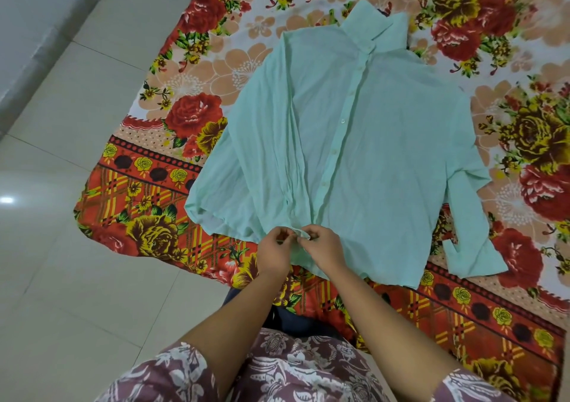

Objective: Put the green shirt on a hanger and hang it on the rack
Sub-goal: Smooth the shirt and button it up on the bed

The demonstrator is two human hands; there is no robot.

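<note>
The pale green shirt lies flat on a flowered bedsheet, collar at the far end, its button placket running down the middle toward me. Its right sleeve is folded along the right side, cuff near the hem. My left hand and my right hand meet at the bottom of the placket, at the hem's near edge. Both pinch the green fabric there between thumb and fingers, around the lowest button. No hanger and no rack appear in this view.
The flowered sheet in red, orange and yellow is spread over a pale tiled floor that shows on the left. A dark blue cloth lies just in front of my body under the arms.
</note>
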